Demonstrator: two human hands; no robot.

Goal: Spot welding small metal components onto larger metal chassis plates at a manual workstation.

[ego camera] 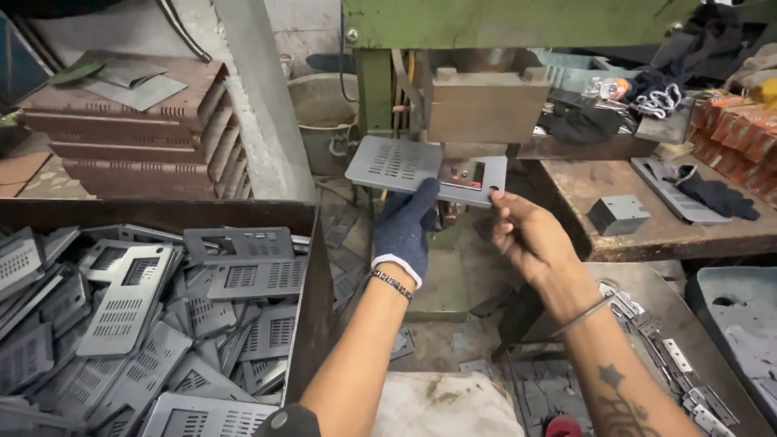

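A grey sheet-metal panel sits just above the middle of the frame, held roughly flat and level, its long side running left to right with a slight downward tilt toward the right. Its left half carries rows of small punched slots; its right half has a rectangular cut-out and a small round hole near the right edge. The far edge reaches under a blocky steel die. A dark-gloved left hand grips the near edge from below at mid-length; a bare right hand pinches the near right corner.
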